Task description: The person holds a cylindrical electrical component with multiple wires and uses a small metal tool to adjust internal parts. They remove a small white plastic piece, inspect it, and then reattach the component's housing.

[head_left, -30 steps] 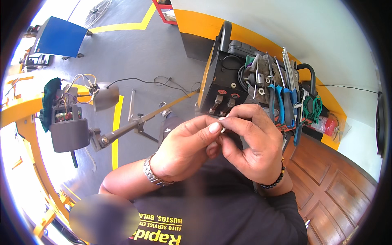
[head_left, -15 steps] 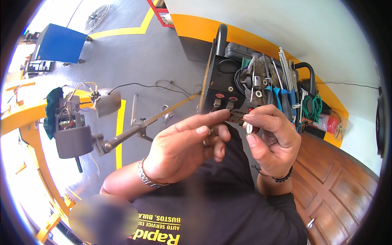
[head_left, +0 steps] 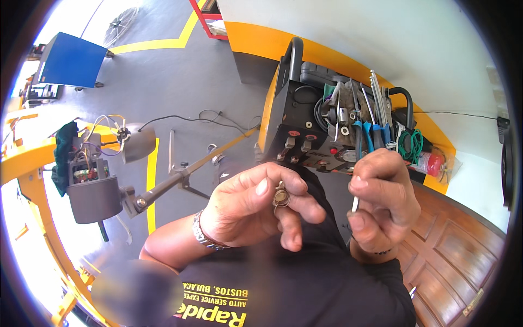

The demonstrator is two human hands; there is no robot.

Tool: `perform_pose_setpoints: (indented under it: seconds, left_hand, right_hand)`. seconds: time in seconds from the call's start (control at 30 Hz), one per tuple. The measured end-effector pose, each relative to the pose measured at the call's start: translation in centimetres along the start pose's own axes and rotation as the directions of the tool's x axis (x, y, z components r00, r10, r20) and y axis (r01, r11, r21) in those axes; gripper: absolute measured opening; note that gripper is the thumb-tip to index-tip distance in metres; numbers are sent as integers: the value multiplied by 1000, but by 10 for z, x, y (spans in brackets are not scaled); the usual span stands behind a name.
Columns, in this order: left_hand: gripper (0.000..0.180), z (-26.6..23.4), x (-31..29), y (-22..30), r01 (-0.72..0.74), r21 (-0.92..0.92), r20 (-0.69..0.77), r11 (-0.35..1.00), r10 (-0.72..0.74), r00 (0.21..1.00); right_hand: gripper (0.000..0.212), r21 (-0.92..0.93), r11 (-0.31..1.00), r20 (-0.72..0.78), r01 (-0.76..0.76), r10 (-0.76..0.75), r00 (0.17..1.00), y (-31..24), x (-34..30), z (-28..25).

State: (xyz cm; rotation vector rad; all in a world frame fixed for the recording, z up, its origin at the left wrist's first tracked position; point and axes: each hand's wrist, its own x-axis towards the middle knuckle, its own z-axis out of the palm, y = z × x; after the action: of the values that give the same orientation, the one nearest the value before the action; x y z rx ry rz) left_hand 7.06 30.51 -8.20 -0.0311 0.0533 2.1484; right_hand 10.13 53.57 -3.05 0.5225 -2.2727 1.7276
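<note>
My left hand is curled in front of my dark shirt, thumb and fingers around a small round brass-coloured metal part with a wire-like loop at its rim. To its right, and apart from it, my right hand pinches a thin white ring-like piece between thumb and fingertips, seen edge-on. Beyond both hands stands a black tool cart. On its top lie two pale washers, one of them a white washer, beside a metal socket.
Blue-handled pliers, long wrenches and a green cord crowd the cart's right side. A grey machine on an arm stands at left, a blue cabinet far left. At right are a fire extinguisher and a wooden door.
My hands have drawn apart and nearer to me; the right has moved right with the white piece. The brass-coloured part in my left fingers has come into clear view.
</note>
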Motion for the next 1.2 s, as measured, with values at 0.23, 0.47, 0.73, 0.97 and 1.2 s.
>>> perform_pose_setpoints:
  seconds: [0.23, 0.47, 0.73, 0.97, 1.2]
  left_hand:
    - [36, -9, 7, -5, -77, 270, 41, 960, 69, 997]
    - [32, 6, 12, -6, -76, 144, -128, 987, 95, 987]
    - [27, -6, 4, -12, -125, 167, -209, 978, 159, 965]
    - [43, -17, -1, 3, -60, 292, -172, 954, 114, 979]
    - [39, 14, -13, 11, -55, 585, -212, 809, 218, 953]
  right_hand:
    - [39, -475, 854, 130, 211, -169, 977, -14, 23, 26]
    - [31, -536, 817, 160, 213, -149, 976, -11, 30, 32]
    - [24, -540, 813, 153, 216, -157, 976, -6, 28, 41]
    - [19, -501, 850, 110, 160, -121, 987, -13, 33, 51]
    - [25, -380, 895, 127, 234, -200, 972, -5, 28, 45]
